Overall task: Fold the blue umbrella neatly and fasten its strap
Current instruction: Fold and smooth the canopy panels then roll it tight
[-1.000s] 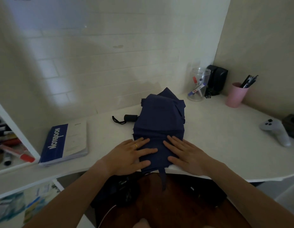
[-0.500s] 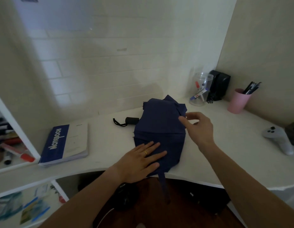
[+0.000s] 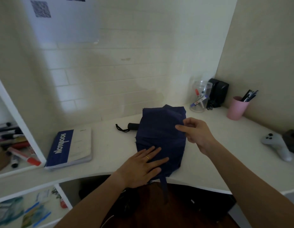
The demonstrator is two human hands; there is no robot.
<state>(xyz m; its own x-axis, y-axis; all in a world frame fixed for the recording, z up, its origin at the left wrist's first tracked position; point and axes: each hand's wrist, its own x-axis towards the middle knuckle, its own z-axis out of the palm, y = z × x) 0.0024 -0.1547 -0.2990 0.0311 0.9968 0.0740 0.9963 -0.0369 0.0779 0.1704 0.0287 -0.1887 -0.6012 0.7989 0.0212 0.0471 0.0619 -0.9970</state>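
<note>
We see the blue umbrella [image 3: 161, 137] lying flattened on the white tabletop [image 3: 208, 153], its black handle [image 3: 133, 126] poking out on the side toward the notebook [image 3: 69, 147]. Our left hand [image 3: 141, 167] presses flat on the umbrella's near end with fingers straight. Our right hand [image 3: 194, 132] pinches the fabric at the umbrella's far-right edge. The strap [image 3: 164, 188] hangs off the umbrella's near end, over the tabletop edge, unfastened.

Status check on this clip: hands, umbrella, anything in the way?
Left hand flat on the umbrella. Right hand pinching its right edge. Strap hanging loose off the desk. Nothing in the way.
</note>
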